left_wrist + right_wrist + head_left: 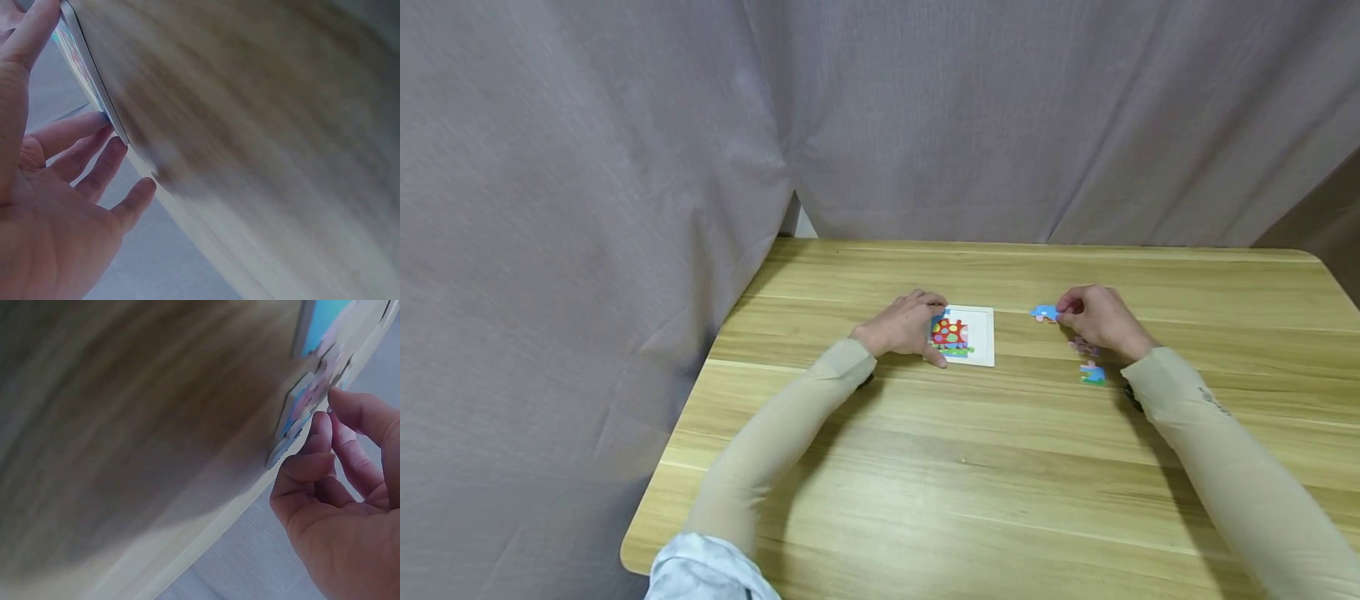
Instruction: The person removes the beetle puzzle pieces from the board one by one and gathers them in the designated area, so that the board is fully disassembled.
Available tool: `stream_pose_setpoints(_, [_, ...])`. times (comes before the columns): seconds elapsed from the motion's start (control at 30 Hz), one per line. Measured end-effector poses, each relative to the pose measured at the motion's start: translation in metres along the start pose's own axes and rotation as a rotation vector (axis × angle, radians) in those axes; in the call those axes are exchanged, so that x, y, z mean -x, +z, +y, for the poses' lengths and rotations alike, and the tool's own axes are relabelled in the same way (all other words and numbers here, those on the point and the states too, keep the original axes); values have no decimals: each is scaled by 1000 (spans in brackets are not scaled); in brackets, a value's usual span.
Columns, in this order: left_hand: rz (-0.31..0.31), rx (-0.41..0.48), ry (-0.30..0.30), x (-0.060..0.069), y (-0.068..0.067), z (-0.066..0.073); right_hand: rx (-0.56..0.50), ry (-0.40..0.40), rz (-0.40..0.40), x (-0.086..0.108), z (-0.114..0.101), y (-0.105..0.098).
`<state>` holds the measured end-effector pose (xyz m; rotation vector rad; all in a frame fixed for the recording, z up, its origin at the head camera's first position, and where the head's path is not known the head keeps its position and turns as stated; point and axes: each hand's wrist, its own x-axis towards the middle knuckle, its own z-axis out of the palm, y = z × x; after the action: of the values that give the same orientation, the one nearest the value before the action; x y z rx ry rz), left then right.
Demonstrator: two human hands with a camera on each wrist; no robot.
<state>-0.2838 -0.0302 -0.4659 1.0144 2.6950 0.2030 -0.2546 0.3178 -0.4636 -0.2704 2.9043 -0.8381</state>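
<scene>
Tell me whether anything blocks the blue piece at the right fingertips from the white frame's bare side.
Nothing visible does: only tabletop lies between the blue piece and the bare right side of the white frame. The left hand holds the frame's opposite side.

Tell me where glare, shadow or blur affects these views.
Head: pale sheen on the near tabletop, soft shadows beside both sleeves; left wrist: tabletop grain smeared, shadow by the left hand; right wrist: dim, tabletop grain blurred, puzzle pieces steeply foreshortened.
</scene>
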Motion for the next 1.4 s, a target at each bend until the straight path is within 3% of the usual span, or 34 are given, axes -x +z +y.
stream_pose_setpoints(0.2, [5,-6,4,0,0,1,5,24,-33,-1,-1,0])
stream_pose_setpoints(0.7, [0,5,1,1,-1,1,-27,26,-6,1,-8,-1])
stream_pose_setpoints(0.9, [4,6,4,2,-2,1,-97,8,-19,1,-29,8])
stream_pose_setpoints(1.2, [2,4,2,1,-1,1,-72,-89,-8,-3,-70,35])
stream_pose_setpoints(1.4, [-3,10,-4,1,-2,1,-74,-113,-69,-9,-94,55])
